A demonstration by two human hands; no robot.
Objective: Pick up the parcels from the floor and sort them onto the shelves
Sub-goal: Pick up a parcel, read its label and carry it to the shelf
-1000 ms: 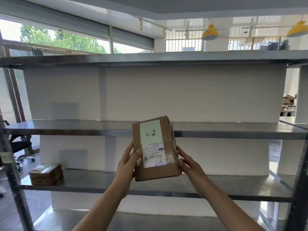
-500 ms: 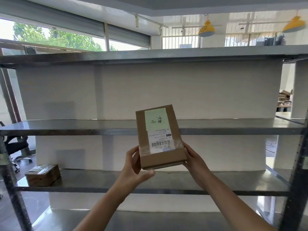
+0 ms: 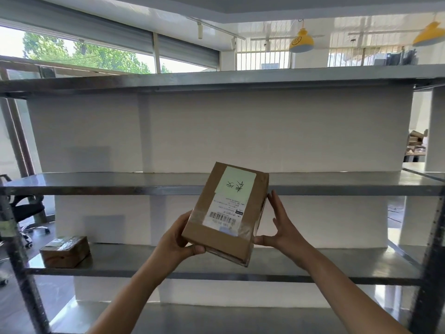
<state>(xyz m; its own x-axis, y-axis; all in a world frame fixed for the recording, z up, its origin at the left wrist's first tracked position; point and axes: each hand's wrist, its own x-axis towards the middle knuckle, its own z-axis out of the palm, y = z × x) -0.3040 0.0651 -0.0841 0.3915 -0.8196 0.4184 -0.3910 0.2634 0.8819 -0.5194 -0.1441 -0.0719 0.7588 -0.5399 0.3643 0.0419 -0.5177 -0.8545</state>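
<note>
Held in the air before the shelving, just off centre toward six o'clock: a brown cardboard parcel [image 3: 243,235], tilted with its top leaning to one o'clock, in front of the middle shelf [image 3: 96,183] and above the lower shelf [image 3: 313,263], resting on neither. Gripped at its seven o'clock corner by the left hand [image 3: 175,244], fingers curled beneath, thumb on the near edge. Steadied from three to five o'clock by the right hand [image 3: 281,230], fingers straight and flat against the side wall, thumb reaching to the bottom corner. Probably light, judging by the easy hold; stiff, box-shaped, flat-faced, sharp-cornered. Glossy clear tape over the barcode label [image 3: 224,214], likely slick, so best taken by bare cardboard on opposite sides. Matte pale-green label [image 3: 234,184], handwritten, at twelve o'clock. Smooth, reflective steel shelves. At eight o'clock, on the lower shelf, a second taped parcel [image 3: 65,254].
</note>
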